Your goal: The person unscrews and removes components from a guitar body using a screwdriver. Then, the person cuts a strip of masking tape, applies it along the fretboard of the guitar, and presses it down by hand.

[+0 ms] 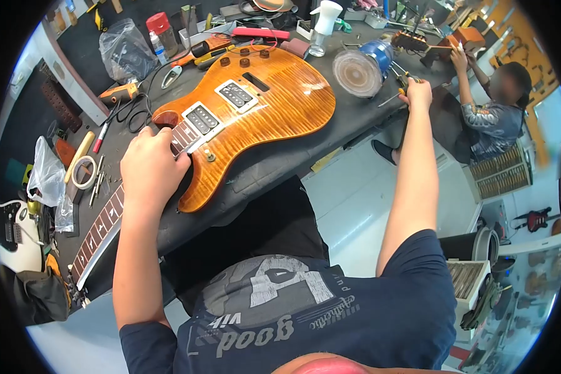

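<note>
An amber flame-top electric guitar [287, 93] lies face up on the dark bench, its neck [103, 218] pointing to the lower left. My left hand [153, 163] is closed round the neck where it meets the body. Two pickups [235, 95] sit in the guitar's top, which has no strings over them. My right hand [416, 92] reaches far out to the right, closed on a tool with a yellow and black handle [416, 80]. Beside that hand are more screwdrivers [397, 67] and a blue machine with a round pale disc [358, 71].
A spray bottle [324, 26], a red-lidded jar [161, 31], a tape roll [84, 172], plastic bags [126, 51], cables and an orange tool [119, 93] surround the guitar. Another person [493, 112] works at the upper right. A white guitar [20, 234] lies at the left.
</note>
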`<state>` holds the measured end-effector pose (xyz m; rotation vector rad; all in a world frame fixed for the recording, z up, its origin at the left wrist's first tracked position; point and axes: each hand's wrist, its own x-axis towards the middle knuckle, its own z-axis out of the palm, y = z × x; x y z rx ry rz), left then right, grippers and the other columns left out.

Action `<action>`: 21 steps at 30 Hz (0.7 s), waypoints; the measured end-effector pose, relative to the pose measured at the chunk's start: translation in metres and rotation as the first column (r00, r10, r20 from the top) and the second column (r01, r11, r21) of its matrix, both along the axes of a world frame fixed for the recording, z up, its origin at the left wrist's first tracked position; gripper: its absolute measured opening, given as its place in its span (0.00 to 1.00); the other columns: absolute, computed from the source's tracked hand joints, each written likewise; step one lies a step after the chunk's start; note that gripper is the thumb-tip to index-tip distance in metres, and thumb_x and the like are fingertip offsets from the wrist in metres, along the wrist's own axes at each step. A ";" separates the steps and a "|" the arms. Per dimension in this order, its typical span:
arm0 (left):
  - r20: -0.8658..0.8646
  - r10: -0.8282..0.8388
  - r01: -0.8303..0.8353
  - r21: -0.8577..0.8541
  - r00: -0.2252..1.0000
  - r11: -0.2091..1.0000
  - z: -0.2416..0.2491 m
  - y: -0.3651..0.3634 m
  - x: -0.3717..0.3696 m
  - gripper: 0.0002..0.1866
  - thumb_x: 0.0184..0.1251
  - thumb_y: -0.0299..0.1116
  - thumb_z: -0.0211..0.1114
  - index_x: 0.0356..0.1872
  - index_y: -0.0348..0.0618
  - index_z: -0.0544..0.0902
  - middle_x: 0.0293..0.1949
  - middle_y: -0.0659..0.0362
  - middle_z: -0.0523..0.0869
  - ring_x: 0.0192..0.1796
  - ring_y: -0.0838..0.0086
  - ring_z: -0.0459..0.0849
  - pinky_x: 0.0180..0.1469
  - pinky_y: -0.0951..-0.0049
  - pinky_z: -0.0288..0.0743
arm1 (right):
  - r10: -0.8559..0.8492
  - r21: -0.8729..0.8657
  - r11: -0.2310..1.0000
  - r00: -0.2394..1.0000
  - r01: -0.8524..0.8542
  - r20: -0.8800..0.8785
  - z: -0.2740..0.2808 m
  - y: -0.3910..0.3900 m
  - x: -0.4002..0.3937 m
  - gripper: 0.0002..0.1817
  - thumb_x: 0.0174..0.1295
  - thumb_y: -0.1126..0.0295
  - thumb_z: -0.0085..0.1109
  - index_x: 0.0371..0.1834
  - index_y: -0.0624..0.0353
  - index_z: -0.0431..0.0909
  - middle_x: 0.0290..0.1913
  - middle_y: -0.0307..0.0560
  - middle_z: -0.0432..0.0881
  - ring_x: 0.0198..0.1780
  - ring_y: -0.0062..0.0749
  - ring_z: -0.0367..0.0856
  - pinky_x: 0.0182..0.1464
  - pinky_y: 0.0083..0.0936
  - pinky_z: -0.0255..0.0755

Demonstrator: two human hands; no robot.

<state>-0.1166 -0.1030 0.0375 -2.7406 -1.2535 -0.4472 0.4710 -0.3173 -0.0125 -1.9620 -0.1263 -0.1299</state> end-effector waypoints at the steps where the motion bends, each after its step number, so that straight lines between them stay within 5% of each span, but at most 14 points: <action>1: 0.053 -0.034 0.032 0.044 0.998 0.999 -0.006 0.001 0.002 0.17 0.58 0.39 0.76 0.46 0.41 0.90 0.42 0.50 0.87 0.50 0.53 0.89 0.54 0.53 0.84 | -0.009 -0.112 0.994 1.000 0.011 0.019 0.000 0.009 0.017 0.27 0.73 0.63 0.71 0.67 0.70 0.77 0.57 0.62 0.87 0.43 0.47 0.95 0.34 0.35 0.94; 4: 0.049 -0.013 0.008 0.087 0.999 0.996 -0.008 -0.002 -0.001 0.15 0.60 0.40 0.74 0.44 0.43 0.90 0.43 0.50 0.87 0.53 0.54 0.89 0.55 0.52 0.84 | 0.125 -0.337 0.930 0.989 -0.146 -0.083 -0.007 0.024 0.087 0.26 0.71 0.67 0.71 0.66 0.72 0.79 0.52 0.58 0.90 0.41 0.48 0.95 0.33 0.36 0.93; 7: 0.072 -0.009 0.007 0.026 0.997 1.000 -0.007 0.003 -0.010 0.15 0.62 0.40 0.73 0.45 0.42 0.90 0.44 0.50 0.87 0.53 0.53 0.89 0.57 0.52 0.84 | 0.226 0.137 0.969 0.958 -0.203 -0.177 -0.014 0.033 0.081 0.40 0.73 0.62 0.69 0.83 0.67 0.62 0.60 0.57 0.84 0.50 0.42 0.90 0.50 0.40 0.90; 9: 0.070 -0.014 0.014 0.000 0.997 1.000 -0.007 0.004 -0.012 0.16 0.62 0.40 0.73 0.45 0.41 0.90 0.44 0.50 0.87 0.53 0.53 0.89 0.57 0.53 0.84 | 0.139 -0.014 0.990 0.990 -0.138 0.025 -0.041 0.030 0.115 0.40 0.72 0.60 0.72 0.81 0.67 0.67 0.58 0.54 0.85 0.51 0.40 0.89 0.50 0.42 0.87; 10: 0.077 -0.005 0.004 0.006 0.997 1.000 -0.007 0.003 -0.013 0.16 0.62 0.40 0.73 0.45 0.41 0.90 0.43 0.50 0.87 0.53 0.53 0.89 0.57 0.53 0.84 | 0.065 -0.119 0.992 0.952 -0.030 0.299 -0.051 0.024 0.124 0.33 0.70 0.60 0.72 0.72 0.70 0.77 0.58 0.56 0.88 0.58 0.42 0.89 0.55 0.34 0.85; 12: 0.091 0.001 -0.003 0.017 0.996 1.000 -0.009 0.001 -0.011 0.16 0.62 0.40 0.72 0.46 0.41 0.91 0.43 0.50 0.87 0.53 0.53 0.89 0.57 0.53 0.84 | -0.052 0.345 0.931 0.893 -0.119 0.448 -0.024 0.028 0.030 0.22 0.73 0.66 0.69 0.64 0.68 0.81 0.55 0.52 0.88 0.55 0.36 0.88 0.56 0.28 0.82; 16: 0.065 -0.004 -0.001 0.076 0.998 0.997 -0.014 0.002 -0.004 0.14 0.62 0.40 0.72 0.42 0.41 0.90 0.41 0.50 0.86 0.51 0.53 0.89 0.56 0.53 0.84 | -0.027 0.500 0.791 0.797 -0.352 0.603 0.023 0.038 -0.190 0.10 0.76 0.75 0.63 0.56 0.66 0.82 0.48 0.46 0.86 0.48 0.26 0.84 0.54 0.25 0.81; 17: 0.058 -0.006 0.001 0.084 0.998 0.996 -0.014 0.002 -0.004 0.14 0.62 0.40 0.72 0.41 0.41 0.89 0.41 0.50 0.86 0.51 0.53 0.89 0.55 0.52 0.84 | 0.075 0.438 0.793 0.780 -0.424 0.621 0.026 0.046 -0.237 0.08 0.77 0.76 0.62 0.55 0.64 0.82 0.48 0.44 0.86 0.48 0.27 0.85 0.54 0.26 0.81; 18: 0.060 -0.018 0.013 0.094 0.998 0.996 -0.014 0.002 -0.003 0.13 0.62 0.40 0.72 0.40 0.41 0.89 0.41 0.49 0.86 0.50 0.53 0.89 0.54 0.52 0.84 | 0.188 0.211 0.827 0.610 -0.521 0.770 0.020 0.055 -0.267 0.06 0.77 0.75 0.61 0.53 0.61 0.84 0.49 0.43 0.86 0.49 0.28 0.84 0.54 0.27 0.81; 19: 0.075 -0.050 0.042 0.112 0.996 0.993 -0.014 0.002 -0.003 0.13 0.61 0.40 0.72 0.39 0.41 0.88 0.40 0.49 0.86 0.49 0.52 0.89 0.53 0.50 0.83 | 0.341 0.244 0.702 0.616 -0.669 0.710 0.020 0.070 -0.309 0.05 0.73 0.73 0.65 0.48 0.60 0.85 0.46 0.43 0.87 0.48 0.31 0.86 0.54 0.29 0.81; 21: 0.081 -0.052 0.048 0.050 0.995 0.998 -0.007 0.000 -0.002 0.13 0.62 0.39 0.72 0.40 0.40 0.87 0.40 0.49 0.85 0.48 0.49 0.88 0.52 0.49 0.83 | 0.606 -0.128 0.536 0.275 -0.834 0.746 0.012 0.095 -0.338 0.07 0.66 0.72 0.70 0.44 0.60 0.86 0.41 0.48 0.87 0.46 0.38 0.86 0.53 0.34 0.79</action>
